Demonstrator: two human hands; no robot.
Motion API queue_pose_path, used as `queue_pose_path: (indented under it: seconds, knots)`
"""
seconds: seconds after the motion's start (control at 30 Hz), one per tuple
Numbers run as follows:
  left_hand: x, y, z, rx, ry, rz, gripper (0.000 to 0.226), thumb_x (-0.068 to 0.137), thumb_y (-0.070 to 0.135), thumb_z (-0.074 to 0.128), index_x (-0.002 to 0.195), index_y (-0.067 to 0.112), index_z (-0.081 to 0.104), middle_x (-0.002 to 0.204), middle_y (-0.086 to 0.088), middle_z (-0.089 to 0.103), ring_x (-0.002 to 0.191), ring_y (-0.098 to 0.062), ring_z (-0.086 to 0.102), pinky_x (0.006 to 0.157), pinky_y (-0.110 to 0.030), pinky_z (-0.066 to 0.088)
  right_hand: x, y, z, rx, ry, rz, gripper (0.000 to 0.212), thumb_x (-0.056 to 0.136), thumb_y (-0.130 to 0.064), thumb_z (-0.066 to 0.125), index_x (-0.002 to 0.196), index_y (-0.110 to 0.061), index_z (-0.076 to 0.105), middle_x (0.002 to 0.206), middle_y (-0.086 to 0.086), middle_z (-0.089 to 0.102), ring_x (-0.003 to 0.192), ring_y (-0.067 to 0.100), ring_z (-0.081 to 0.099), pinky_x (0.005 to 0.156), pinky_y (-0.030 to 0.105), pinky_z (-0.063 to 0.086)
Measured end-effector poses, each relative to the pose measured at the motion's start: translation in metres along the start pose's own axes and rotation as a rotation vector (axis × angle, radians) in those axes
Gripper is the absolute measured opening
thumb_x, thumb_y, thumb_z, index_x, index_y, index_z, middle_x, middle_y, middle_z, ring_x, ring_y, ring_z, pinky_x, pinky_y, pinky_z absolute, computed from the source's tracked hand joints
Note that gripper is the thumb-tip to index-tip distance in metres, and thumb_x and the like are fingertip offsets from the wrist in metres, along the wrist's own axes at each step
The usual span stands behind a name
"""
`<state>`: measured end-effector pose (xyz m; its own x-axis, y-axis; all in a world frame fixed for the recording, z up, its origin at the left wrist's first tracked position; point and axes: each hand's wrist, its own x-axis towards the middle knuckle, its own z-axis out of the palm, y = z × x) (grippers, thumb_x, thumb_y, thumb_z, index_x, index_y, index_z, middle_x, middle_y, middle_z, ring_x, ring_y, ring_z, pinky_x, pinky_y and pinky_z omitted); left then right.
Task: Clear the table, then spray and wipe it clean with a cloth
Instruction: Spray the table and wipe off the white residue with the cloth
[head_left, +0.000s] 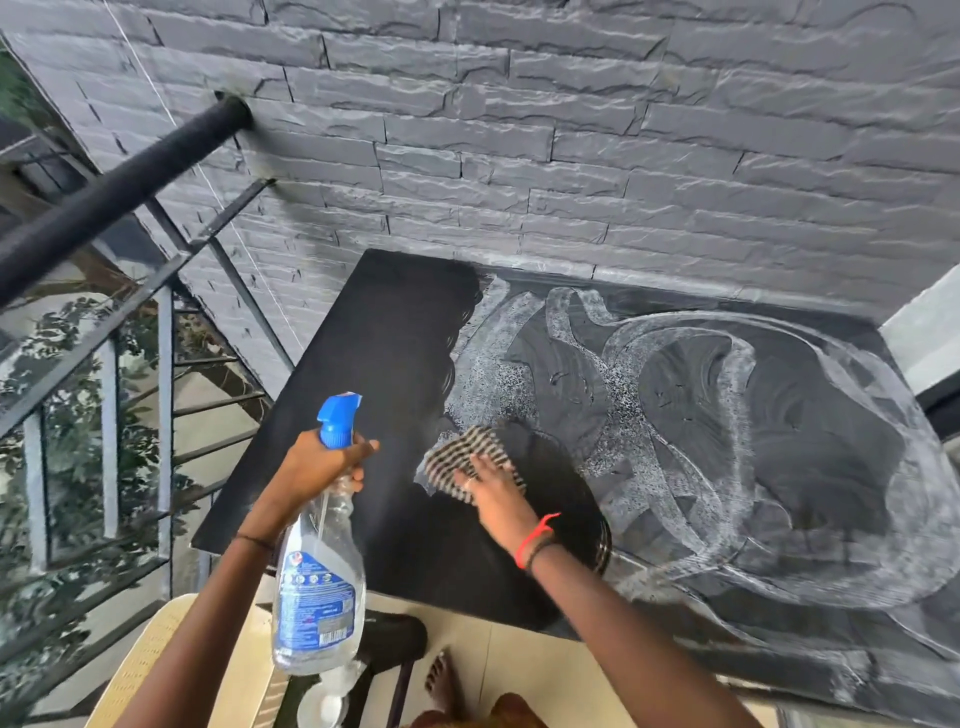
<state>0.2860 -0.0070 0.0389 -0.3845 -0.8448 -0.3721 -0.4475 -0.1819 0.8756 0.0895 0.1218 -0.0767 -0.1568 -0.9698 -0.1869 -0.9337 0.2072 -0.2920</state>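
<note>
A black table (384, 332) stands against a grey stone wall. Its right part is covered in white foamy streaks, while its left part is dark and wet. My left hand (324, 462) grips a clear spray bottle (319, 577) with a blue nozzle, held above the table's near left edge. Palm down with fingers spread, my right hand (491, 486) presses a black-and-white striped cloth (467, 457) onto the tabletop near the middle front.
A cream plastic chair (156, 660) stands at the lower left, below the bottle. A black metal railing (104, 208) runs along the left, with trees beyond. A bare foot (441, 680) rests on the pale tiled floor under the table edge.
</note>
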Motion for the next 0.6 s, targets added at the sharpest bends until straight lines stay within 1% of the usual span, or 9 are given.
queue_pose_path:
  seconds: [0.13,0.2,0.23,0.27,0.3,0.37,0.43,0.47,0.6]
  knots:
    - [0.022,0.012,-0.008,0.004,-0.003,0.025,0.017,0.083,0.012,0.072,0.074,0.009,0.058,0.053,-0.008,0.057,0.043,-0.017,0.054,0.049,-0.025,0.049,-0.033,-0.025,0.03,0.032,-0.018,-0.091,0.058,0.092,0.002,0.032,0.147,-0.019,0.032,0.159,0.013,0.016,0.148,0.026,0.01,0.122,0.043,0.008]
    - [0.034,0.018,-0.012,-0.022,-0.015,0.027,0.017,0.083,0.011,0.072,0.074,0.01,0.057,0.053,-0.008,0.056,0.043,-0.018,0.053,0.05,-0.026,0.049,-0.061,-0.018,0.036,0.049,-0.009,-0.127,0.064,0.081,-0.001,0.054,0.14,-0.024,0.045,0.153,0.008,0.035,0.143,0.024,0.029,0.118,0.042,0.021]
    - [0.038,0.021,-0.012,-0.031,-0.017,0.025,0.018,0.083,0.011,0.071,0.074,0.01,0.057,0.052,-0.007,0.056,0.042,-0.017,0.052,0.05,-0.026,0.048,-0.075,-0.01,0.036,0.041,0.007,-0.136,0.071,0.066,-0.003,0.07,0.131,-0.028,0.056,0.143,0.004,0.05,0.134,0.022,0.045,0.113,0.038,0.033]
    - [0.044,0.023,-0.014,-0.032,-0.017,0.022,0.018,0.083,0.011,0.071,0.073,0.011,0.056,0.052,-0.007,0.055,0.042,-0.017,0.052,0.049,-0.026,0.048,-0.082,0.002,0.034,0.046,0.002,-0.124,0.076,0.05,-0.005,0.079,0.12,-0.032,0.064,0.133,0.0,0.06,0.124,0.018,0.056,0.106,0.033,0.04]
    - [0.05,0.026,-0.015,-0.028,-0.016,0.019,0.019,0.083,0.012,0.071,0.072,0.011,0.056,0.051,-0.006,0.055,0.042,-0.017,0.052,0.048,-0.025,0.048,-0.085,0.015,0.028,0.029,-0.001,-0.08,0.076,0.046,-0.006,0.08,0.115,-0.034,0.067,0.128,-0.002,0.063,0.118,0.015,0.061,0.105,0.03,0.041]
    - [0.058,0.03,-0.018,-0.02,-0.022,0.02,0.019,0.083,0.013,0.072,0.072,0.011,0.057,0.052,-0.007,0.056,0.043,-0.018,0.052,0.048,-0.024,0.048,-0.082,0.049,0.016,0.059,0.063,0.082,0.07,0.067,0.001,0.059,0.129,-0.033,0.057,0.143,0.003,0.05,0.131,0.018,0.049,0.116,0.029,0.022]
    - [0.066,0.034,-0.021,-0.018,-0.03,0.026,0.018,0.083,0.014,0.072,0.073,0.01,0.058,0.053,-0.007,0.056,0.045,-0.019,0.053,0.048,-0.024,0.048,-0.058,0.079,0.006,0.045,0.078,0.174,0.076,0.082,0.009,0.037,0.146,-0.032,0.032,0.159,0.001,0.017,0.147,0.017,0.019,0.12,0.028,0.005]
    - [0.07,0.035,-0.022,-0.015,-0.032,0.032,0.018,0.083,0.014,0.072,0.074,0.009,0.058,0.054,-0.007,0.056,0.046,-0.019,0.053,0.048,-0.025,0.048,-0.042,0.085,-0.002,0.045,0.084,0.219,0.077,0.084,0.01,0.035,0.148,-0.031,0.026,0.16,0.0,0.012,0.147,0.016,0.015,0.121,0.028,0.006]
    - [0.078,0.038,-0.022,-0.012,-0.047,0.045,0.018,0.084,0.013,0.071,0.073,0.009,0.057,0.054,-0.007,0.056,0.045,-0.018,0.053,0.05,-0.026,0.048,0.034,0.066,-0.021,0.045,0.137,0.218,0.069,0.086,0.009,0.037,0.147,-0.024,0.031,0.157,0.008,0.023,0.145,0.021,0.023,0.121,0.037,0.015]
